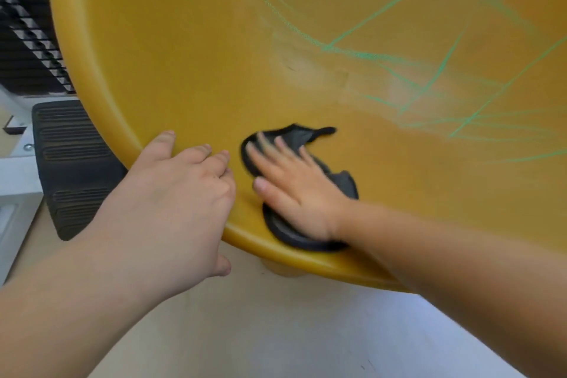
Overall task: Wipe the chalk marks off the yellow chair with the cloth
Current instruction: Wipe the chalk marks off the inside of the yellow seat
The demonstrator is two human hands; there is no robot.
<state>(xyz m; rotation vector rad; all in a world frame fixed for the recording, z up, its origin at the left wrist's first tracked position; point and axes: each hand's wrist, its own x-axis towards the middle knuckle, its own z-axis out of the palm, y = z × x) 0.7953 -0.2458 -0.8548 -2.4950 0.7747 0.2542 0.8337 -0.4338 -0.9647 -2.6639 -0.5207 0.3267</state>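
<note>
The yellow chair (184, 40) fills most of the view, its rounded seat seen from above. Green chalk marks (383, 55) cross its right half, with a pale smeared patch near the middle. A dark grey cloth (294, 136) lies on the seat near the front rim. My right hand (294, 190) presses flat on the cloth with straight, spread fingers and looks blurred. My left hand (171, 199) holds the chair's front rim, fingers on top of the seat and thumb below the edge.
A black ribbed object (73, 159) lies on the floor left of the chair. White furniture (15, 181) stands at the far left edge. Pale floor (276, 331) shows beneath the chair's rim.
</note>
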